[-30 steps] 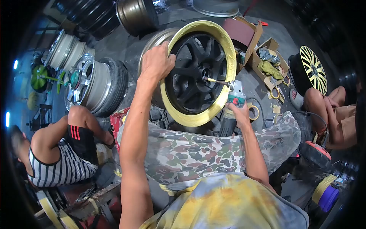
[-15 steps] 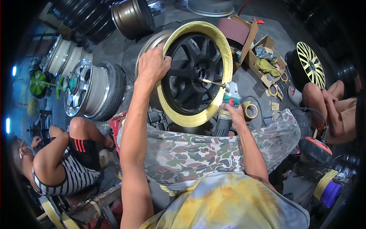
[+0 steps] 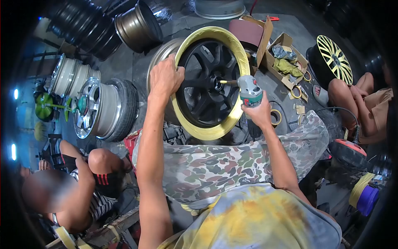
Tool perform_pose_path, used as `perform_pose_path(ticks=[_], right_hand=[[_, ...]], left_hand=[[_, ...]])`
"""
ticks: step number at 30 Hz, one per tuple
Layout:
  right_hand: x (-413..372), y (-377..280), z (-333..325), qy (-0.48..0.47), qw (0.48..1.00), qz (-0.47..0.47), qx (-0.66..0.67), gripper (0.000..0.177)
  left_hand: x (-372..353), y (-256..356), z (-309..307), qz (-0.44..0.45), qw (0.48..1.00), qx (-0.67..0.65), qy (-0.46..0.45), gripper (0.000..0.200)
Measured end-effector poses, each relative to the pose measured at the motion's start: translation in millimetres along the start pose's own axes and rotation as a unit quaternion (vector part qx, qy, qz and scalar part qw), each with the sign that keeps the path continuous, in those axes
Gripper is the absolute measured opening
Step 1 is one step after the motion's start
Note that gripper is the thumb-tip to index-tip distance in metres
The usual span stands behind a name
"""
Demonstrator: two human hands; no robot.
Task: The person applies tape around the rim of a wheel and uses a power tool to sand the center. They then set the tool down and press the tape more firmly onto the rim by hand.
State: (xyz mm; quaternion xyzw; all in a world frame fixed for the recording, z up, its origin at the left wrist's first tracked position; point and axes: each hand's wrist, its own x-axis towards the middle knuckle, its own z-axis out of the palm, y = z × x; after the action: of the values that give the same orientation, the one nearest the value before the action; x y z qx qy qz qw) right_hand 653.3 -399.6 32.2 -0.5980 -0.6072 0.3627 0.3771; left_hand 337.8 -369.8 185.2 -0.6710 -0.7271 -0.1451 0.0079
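Note:
A black multi-spoke wheel rim [image 3: 199,89] stands tilted in front of me, its wide lip covered in yellow masking [image 3: 209,132]. My left hand [image 3: 166,78] is closed over the lip's upper left edge. My right hand [image 3: 259,113] is wrapped round a grey and green power grinder [image 3: 251,90] at the wheel's right side. From the grinder a thin shaft with a yellowish section [image 3: 227,82] reaches to the black hub [image 3: 217,83]; whether its tip touches is too small to tell. Part of the grinder's body is hidden by my hand.
Behind the wheel leans another silver rim [image 3: 155,62]. Rolls of tape [image 3: 275,117] and an open cardboard box [image 3: 286,62] are at right. Co-workers sit on both sides, one near a tyred wheel [image 3: 120,103], another near a yellow-spoked rim [image 3: 334,60]. Camouflage cloth [image 3: 232,170] covers my lap.
The grinder and my right hand have moved up, and the grinder has turned so its head hides more of the shaft. My left hand stays on the lip. The left co-worker has leaned forward.

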Motion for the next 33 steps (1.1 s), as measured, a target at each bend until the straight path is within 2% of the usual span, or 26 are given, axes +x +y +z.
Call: perform_pose_path(ticks=[3,5,7,9,11,13,14,16,18,19,20,23,24,25,27,28,31,33], right_hand=[[-15,15,8,0.003,1.0,0.024,-0.002,0.07],[-24,21,12,0.007,0.995,0.096,0.031,0.067],[-27,40,18,-0.001,0.992,0.105,0.077,0.063],[-26,44,20,-0.04,0.965,0.168,0.196,0.07],[-27,40,14,-0.038,0.956,0.183,0.226,0.066],[-26,51,7,-0.031,0.928,0.211,0.305,0.065],[-25,54,2,-0.006,0.928,0.199,0.313,0.064],[-21,51,-11,0.015,0.918,0.204,0.34,0.06],[-16,53,-15,0.028,0.908,0.206,0.364,0.058],[-14,55,-15,0.041,0.908,0.196,0.369,0.051],[-12,58,-15,0.054,0.908,0.186,0.373,0.043],[-9,80,-5,0.082,0.916,0.162,0.358,0.043],[-10,70,-6,0.085,0.913,0.161,0.365,0.044],[-10,59,-8,0.085,0.911,0.16,0.37,0.044],[-13,44,-14,0.065,0.896,0.188,0.398,0.055],[-14,45,-13,0.065,0.895,0.188,0.398,0.055],[-14,48,-9,0.043,0.913,0.171,0.367,0.057],[-12,53,-3,0.077,0.93,0.147,0.327,0.058]], left_hand=[[2,-1,2,0.002,1.0,0.01,0.007,0.034],[2,2,5,0.012,1.0,0.019,0.017,0.035],[2,7,3,-0.014,1.0,0.02,0.012,0.037],[4,7,5,-0.014,1.0,0.015,0.017,0.038],[-1,2,7,-0.022,0.999,0.015,0.023,0.038],[-19,3,6,0.001,0.991,-0.05,0.125,0.043],[-33,6,1,-0.069,0.993,-0.073,0.059,0.048],[-70,5,8,-0.115,0.989,-0.088,0.0,0.052],[-110,3,38,-0.102,0.988,-0.105,0.038,0.072],[-123,1,50,-0.105,0.983,-0.141,0.045,0.081],[-130,4,52,-0.129,0.978,-0.161,0.028,0.084],[-144,14,55,-0.168,0.964,-0.205,0.007,0.093],[-151,20,58,-0.182,0.963,-0.199,-0.007,0.095],[-163,15,82,-0.193,0.955,-0.223,0.008,0.095],[-174,24,100,-0.184,0.943,-0.273,0.055,0.09],[-178,27,101,-0.204,0.935,-0.286,0.04,0.085],[-176,33,101,-0.213,0.924,-0.315,0.035,0.08],[-179,35,105,-0.22,0.92,-0.324,0.027,0.076]])
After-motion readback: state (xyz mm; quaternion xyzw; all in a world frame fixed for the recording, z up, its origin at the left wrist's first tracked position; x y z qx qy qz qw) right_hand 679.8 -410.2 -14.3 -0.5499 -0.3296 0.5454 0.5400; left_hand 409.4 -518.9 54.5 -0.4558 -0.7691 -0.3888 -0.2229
